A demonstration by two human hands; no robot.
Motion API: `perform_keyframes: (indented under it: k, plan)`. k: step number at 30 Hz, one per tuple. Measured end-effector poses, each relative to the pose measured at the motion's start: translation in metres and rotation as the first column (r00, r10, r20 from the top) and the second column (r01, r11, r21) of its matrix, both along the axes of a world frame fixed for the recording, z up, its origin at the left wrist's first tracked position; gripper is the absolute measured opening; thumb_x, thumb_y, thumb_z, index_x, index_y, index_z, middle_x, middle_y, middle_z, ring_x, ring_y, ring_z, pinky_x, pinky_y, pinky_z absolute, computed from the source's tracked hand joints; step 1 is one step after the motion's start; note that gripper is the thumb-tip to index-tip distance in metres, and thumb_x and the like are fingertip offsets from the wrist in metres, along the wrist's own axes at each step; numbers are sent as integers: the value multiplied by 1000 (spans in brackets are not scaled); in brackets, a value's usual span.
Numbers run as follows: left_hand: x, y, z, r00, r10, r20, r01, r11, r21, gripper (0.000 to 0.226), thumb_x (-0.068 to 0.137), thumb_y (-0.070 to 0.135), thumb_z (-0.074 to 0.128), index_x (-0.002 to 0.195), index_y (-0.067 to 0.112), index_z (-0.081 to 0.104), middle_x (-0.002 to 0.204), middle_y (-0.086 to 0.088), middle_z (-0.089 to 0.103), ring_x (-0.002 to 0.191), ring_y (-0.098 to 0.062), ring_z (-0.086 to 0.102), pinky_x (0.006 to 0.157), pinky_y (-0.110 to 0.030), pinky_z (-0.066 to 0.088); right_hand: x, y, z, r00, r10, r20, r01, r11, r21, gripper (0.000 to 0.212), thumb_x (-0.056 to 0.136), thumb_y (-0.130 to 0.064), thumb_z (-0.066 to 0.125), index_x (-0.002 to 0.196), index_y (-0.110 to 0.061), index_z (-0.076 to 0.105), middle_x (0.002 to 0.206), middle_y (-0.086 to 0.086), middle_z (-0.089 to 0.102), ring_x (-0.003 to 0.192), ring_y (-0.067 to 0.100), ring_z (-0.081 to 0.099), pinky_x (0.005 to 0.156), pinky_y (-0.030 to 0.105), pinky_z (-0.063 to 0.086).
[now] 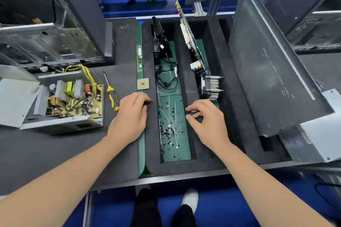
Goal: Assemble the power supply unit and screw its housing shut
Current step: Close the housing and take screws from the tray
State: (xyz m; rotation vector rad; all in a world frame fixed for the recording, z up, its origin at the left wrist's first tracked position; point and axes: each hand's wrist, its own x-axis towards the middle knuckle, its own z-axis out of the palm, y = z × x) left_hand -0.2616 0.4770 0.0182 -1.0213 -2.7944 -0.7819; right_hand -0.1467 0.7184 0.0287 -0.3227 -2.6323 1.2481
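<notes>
Centrally, left hand and right hand rest on the foam tray, each grip released; one open power supply unit and one screwdriver lie left on the worktop; labels unreadable.

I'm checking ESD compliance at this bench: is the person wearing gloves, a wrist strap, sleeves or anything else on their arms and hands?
Nothing worn shows. The left hand and right hand are bare, with no gloves or rings on the sides in view. The left forearm and right forearm are bare to the picture's edge: no sleeve, watch or wrist strap, and no cable at either wrist.
</notes>
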Motion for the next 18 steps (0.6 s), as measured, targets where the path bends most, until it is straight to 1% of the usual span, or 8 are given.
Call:
perform_keyframes:
  k: [5, 9, 11, 13, 15, 17, 18]
  plan:
    - [1, 1, 0, 1000, 13, 2, -13, 1000, -18, 24, 96, 0, 59, 116, 14, 58, 120, 0, 60, 117, -23, 55, 105, -34, 36, -5, 4, 1, 1000, 21, 0, -21, 1000, -16, 17, 87, -3, 77, 97, -16, 77, 103, -8, 65, 90, 8, 67, 80, 25, 58]
    - [0, 1, 1, 1000, 14, 0, -14, 1000, -27, 23, 96, 0, 59, 115, 13, 59, 121, -2, 60, 117, -22, 54, 106, -29, 33, -13, 9, 5, 997, 29, 72, -30, 999, 15, 17, 83, -2, 78, 92, -17, 78, 99, -9, 65, 85, 7, 66, 77, 26, 58]
    - [0, 1, 1, 1000, 11, 2, -11, 1000, -24, 22, 97, 0, 59, 116, 12, 59, 120, -2, 60, 117, -22, 54, 107, -28, 32, -21, 9, 8, 992, 59, 112, -68, 995, 75, 18, 83, -2, 78, 91, -17, 77, 98, -10, 65, 80, 7, 65, 77, 25, 56]
    - [0, 1, 1, 1000, 11, 7, -11, 1000, -20, 22, 97, 1, 57, 116, 11, 60, 120, -2, 60, 117, -22, 54, 108, -28, 31, -32, 7, 12, 976, 126, 176, -154, 975, 158, 17, 87, -3, 76, 96, -17, 77, 101, -8, 64, 80, 7, 65, 82, 26, 57]
    - [0, 1, 1, 1000, 11, 9, -10, 1000, -17, 21, 97, 2, 57, 116, 11, 60, 120, -2, 60, 118, -22, 54, 109, -30, 33, -49, 1, 15, 948, 188, 258, -250, 940, 232, 20, 94, -3, 68, 108, -15, 76, 111, -4, 65, 93, 14, 67, 91, 32, 57]
    - [0, 1, 1, 1000, 11, 11, -11, 1000, -12, 21, 97, 2, 56, 116, 10, 61, 120, -3, 60, 117, -23, 55, 108, -34, 37, -69, -5, 16, 900, 216, 378, -350, 875, 334, 32, 99, 2, 59, 122, -15, 73, 126, 1, 63, 110, 24, 65, 100, 39, 54]
    - [0, 1, 1, 1000, 10, 13, -10, 1000, -11, 21, 97, 3, 56, 116, 10, 61, 120, -3, 60, 117, -23, 56, 108, -36, 38, -80, -9, 16, 869, 207, 450, -397, 834, 383, 38, 98, 5, 56, 126, -15, 72, 130, 3, 62, 114, 28, 64, 101, 41, 54]
